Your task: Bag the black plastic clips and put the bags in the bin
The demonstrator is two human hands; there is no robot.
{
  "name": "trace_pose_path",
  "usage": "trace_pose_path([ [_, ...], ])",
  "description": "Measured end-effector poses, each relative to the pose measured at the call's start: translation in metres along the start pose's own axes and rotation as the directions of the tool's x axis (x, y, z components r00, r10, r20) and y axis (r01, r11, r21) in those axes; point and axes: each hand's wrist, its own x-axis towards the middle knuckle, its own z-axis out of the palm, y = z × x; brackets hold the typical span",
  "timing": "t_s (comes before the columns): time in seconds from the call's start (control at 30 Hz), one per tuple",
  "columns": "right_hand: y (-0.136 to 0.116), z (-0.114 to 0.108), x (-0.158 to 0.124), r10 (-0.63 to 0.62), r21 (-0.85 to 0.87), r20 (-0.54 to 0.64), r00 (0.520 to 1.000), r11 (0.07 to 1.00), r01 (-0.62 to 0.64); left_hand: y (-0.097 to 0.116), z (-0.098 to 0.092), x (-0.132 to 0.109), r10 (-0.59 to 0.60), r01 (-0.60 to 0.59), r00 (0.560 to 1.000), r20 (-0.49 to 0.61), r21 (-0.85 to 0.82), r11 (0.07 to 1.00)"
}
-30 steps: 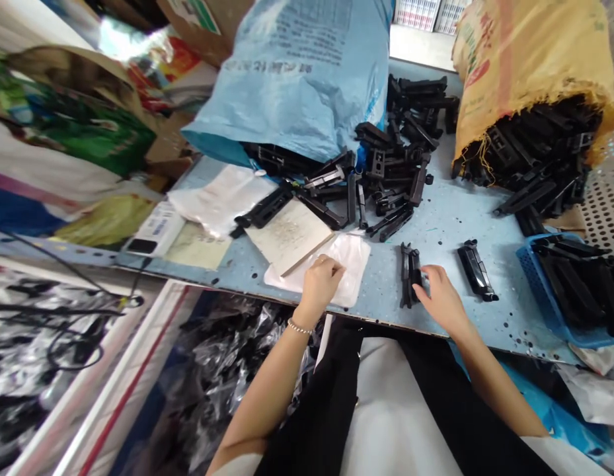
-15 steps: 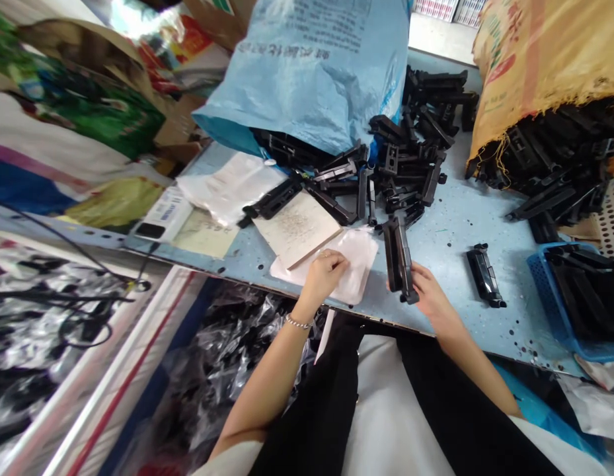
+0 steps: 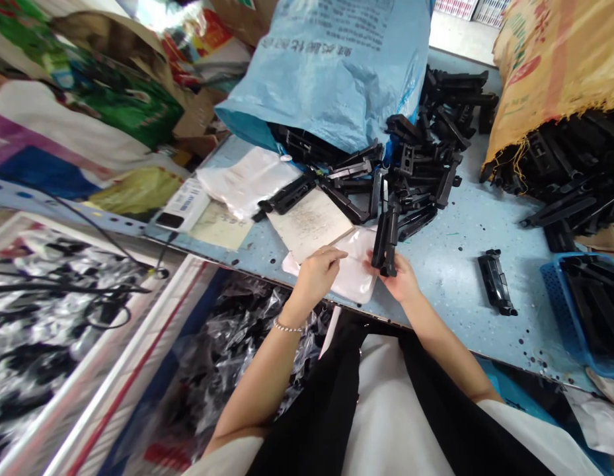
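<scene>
My right hand is closed round the lower end of a long black plastic part and holds it upright over the right edge of a clear plastic bag. The bag lies flat at the near edge of the blue table. My left hand pinches the bag's left side with bent fingers; a beaded bracelet is on that wrist. A beige board lies partly over the bag's far corner.
A light blue sack and a tan woven sack spill black parts across the table. One black part lies alone at right. A blue basket of parts sits far right. White bags and a phone lie left.
My right hand picked the black part off the table and carried it left to the clear bag. My left hand stayed on the bag.
</scene>
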Motion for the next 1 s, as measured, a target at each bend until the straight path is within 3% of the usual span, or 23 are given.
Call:
trace_pose_path([
  [0.07, -0.011, -0.008, -0.015, 0.055, -0.037, 0.015, 0.998, 0.998, -0.055, -0.005, 0.001, 0.004, -0.014, 0.014, 1.000, -0.006, -0.076, 0.997],
  [0.17, -0.026, -0.021, -0.044, 0.260, 0.022, 0.088, 0.962, 0.965, -0.263, -0.009, 0.007, 0.008, 0.043, -0.043, 0.999, -0.009, -0.027, 0.999],
  [0.23, -0.025, -0.026, -0.059, 0.383, 0.090, 0.184, 0.905, 0.910, -0.404, -0.008, 0.011, 0.009, 0.069, -0.069, 0.998, 0.004, -0.019, 0.997],
  [0.33, -0.010, -0.025, -0.064, 0.526, 0.140, 0.349, 0.775, 0.789, -0.599, -0.007, 0.011, 0.008, 0.055, -0.053, 0.998, 0.006, -0.122, 0.991],
  [0.4, 0.002, -0.022, -0.060, 0.574, 0.170, 0.363, 0.734, 0.734, -0.657, -0.008, 0.006, 0.006, 0.014, -0.013, 1.000, 0.001, -0.172, 0.985],
  [0.5, 0.007, -0.021, -0.054, 0.521, 0.238, 0.252, 0.816, 0.783, -0.574, -0.011, -0.004, 0.001, -0.044, 0.041, 0.999, -0.014, -0.142, 0.989],
  [0.57, 0.002, -0.024, -0.054, 0.480, 0.247, 0.238, 0.844, 0.811, -0.530, -0.010, -0.009, -0.002, -0.031, 0.028, 0.999, -0.029, -0.076, 0.997],
  [0.7, -0.004, -0.024, -0.060, 0.531, 0.199, 0.372, 0.761, 0.755, -0.625, 0.002, -0.015, -0.001, 0.016, -0.017, 0.999, -0.030, -0.026, 1.000],
  [0.73, -0.003, -0.023, -0.061, 0.525, 0.195, 0.376, 0.763, 0.760, -0.620, 0.005, -0.016, 0.000, 0.008, -0.009, 1.000, -0.020, -0.056, 0.998],
  [0.9, -0.010, -0.014, -0.058, 0.311, 0.144, 0.156, 0.938, 0.932, -0.333, 0.009, -0.012, 0.001, -0.083, 0.106, 0.993, 0.081, -0.349, 0.931],
  [1.0, -0.019, -0.003, -0.049, 0.171, -0.017, 0.087, 0.981, 0.985, -0.171, 0.009, 0.009, -0.002, -0.121, 0.158, 0.986, 0.111, -0.433, 0.887],
])
